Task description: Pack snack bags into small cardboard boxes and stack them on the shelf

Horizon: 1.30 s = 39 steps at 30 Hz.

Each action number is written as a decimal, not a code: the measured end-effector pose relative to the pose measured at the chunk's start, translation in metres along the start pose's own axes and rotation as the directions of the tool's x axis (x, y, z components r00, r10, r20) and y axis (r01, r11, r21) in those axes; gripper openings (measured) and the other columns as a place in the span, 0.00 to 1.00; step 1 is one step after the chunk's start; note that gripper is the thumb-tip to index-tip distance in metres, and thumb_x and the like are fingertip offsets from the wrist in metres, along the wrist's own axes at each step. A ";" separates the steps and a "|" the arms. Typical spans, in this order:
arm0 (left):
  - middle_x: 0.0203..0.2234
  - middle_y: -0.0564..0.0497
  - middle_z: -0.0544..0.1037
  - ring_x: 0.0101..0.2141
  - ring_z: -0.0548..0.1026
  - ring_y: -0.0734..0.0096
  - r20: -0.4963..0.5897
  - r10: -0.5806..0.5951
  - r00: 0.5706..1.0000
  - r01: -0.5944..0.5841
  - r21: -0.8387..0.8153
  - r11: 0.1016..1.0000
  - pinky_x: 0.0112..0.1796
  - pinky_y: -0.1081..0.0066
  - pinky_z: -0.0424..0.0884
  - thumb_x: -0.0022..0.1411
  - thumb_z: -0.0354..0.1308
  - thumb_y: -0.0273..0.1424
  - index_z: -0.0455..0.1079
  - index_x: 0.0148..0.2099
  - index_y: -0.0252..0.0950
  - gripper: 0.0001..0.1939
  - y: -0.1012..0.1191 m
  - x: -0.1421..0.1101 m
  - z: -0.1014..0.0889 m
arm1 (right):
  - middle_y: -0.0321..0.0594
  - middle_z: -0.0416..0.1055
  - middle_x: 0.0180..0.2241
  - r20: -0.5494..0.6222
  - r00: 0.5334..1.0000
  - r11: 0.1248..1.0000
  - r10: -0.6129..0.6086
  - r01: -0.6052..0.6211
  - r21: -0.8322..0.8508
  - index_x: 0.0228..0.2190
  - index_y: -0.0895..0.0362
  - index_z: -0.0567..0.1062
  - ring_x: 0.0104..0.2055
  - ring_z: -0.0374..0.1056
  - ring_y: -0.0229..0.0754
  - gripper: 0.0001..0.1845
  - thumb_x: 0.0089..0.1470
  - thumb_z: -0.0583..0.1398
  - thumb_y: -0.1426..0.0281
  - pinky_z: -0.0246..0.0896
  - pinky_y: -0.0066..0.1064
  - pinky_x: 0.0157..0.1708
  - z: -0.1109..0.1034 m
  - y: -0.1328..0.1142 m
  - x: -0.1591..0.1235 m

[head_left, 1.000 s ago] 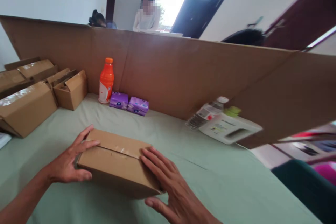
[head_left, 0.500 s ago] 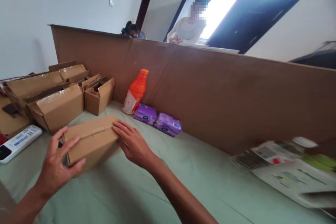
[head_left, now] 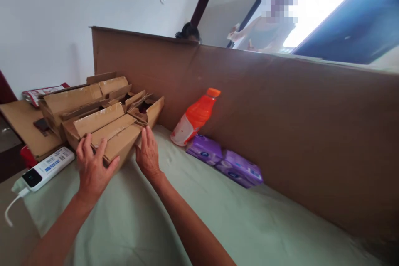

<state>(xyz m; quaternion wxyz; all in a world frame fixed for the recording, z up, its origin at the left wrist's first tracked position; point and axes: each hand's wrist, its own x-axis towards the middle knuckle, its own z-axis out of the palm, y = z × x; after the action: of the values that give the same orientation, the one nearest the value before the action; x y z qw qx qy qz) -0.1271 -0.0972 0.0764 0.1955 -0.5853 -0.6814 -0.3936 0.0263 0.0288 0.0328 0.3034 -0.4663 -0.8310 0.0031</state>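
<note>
A closed cardboard box (head_left: 120, 139) with a seam along its top is held between both hands. My left hand (head_left: 93, 168) grips its near left end, fingers over the top edge and thumb on the near face. On the opposite end, my right hand (head_left: 148, 149) presses with its fingers at the far right corner. Right behind the held box stand open cardboard boxes (head_left: 99, 118) with raised flaps; whether they touch it I cannot tell. A smaller open box (head_left: 155, 111) is just beyond my right fingertips.
An orange bottle (head_left: 198, 114) leans beside two purple tissue packs (head_left: 230, 166) along a tall cardboard partition (head_left: 296, 133). At left lies a white power bank (head_left: 50, 168) with a cable. Green cloth (head_left: 199, 220) covers the table. Two people are behind the partition.
Both hands have carried the box away from me and leftward, up against the open boxes. The view has turned left, so the papers at right have left the picture.
</note>
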 end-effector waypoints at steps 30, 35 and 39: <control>0.56 0.38 0.71 0.57 0.69 0.48 0.286 -0.453 0.845 0.354 0.337 0.873 0.58 0.48 0.62 0.65 0.58 0.43 0.63 0.62 0.30 0.29 -0.261 0.102 -0.035 | 0.49 0.65 0.64 0.277 0.961 0.993 0.013 0.020 -0.115 0.60 0.59 0.71 0.66 0.60 0.54 0.26 0.64 0.50 0.71 0.56 0.49 0.63 0.021 -0.046 -0.101; 0.54 0.42 0.73 0.54 0.72 0.53 0.362 -0.456 0.813 0.288 0.429 0.856 0.55 0.49 0.65 0.66 0.60 0.43 0.66 0.61 0.35 0.26 -0.270 0.101 -0.036 | 0.50 0.66 0.63 0.274 0.962 0.994 0.008 0.021 -0.103 0.59 0.61 0.72 0.66 0.60 0.54 0.26 0.64 0.49 0.70 0.56 0.50 0.62 0.024 -0.042 -0.103; 0.51 0.34 0.74 0.54 0.70 0.40 0.303 -0.501 0.811 0.297 0.525 0.797 0.52 0.50 0.66 0.61 0.58 0.45 0.65 0.62 0.32 0.32 -0.260 0.070 -0.059 | 0.51 0.67 0.62 0.287 0.958 0.994 -0.008 0.040 -0.106 0.59 0.61 0.72 0.65 0.61 0.54 0.27 0.64 0.48 0.69 0.57 0.50 0.61 0.026 -0.038 -0.105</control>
<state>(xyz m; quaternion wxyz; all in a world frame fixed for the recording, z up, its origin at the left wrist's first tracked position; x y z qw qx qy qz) -0.4027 -0.0983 0.0835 0.0828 -0.4330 -0.8898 -0.1182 0.0243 -0.0669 -0.0297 0.1537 -0.4667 -0.8707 0.0208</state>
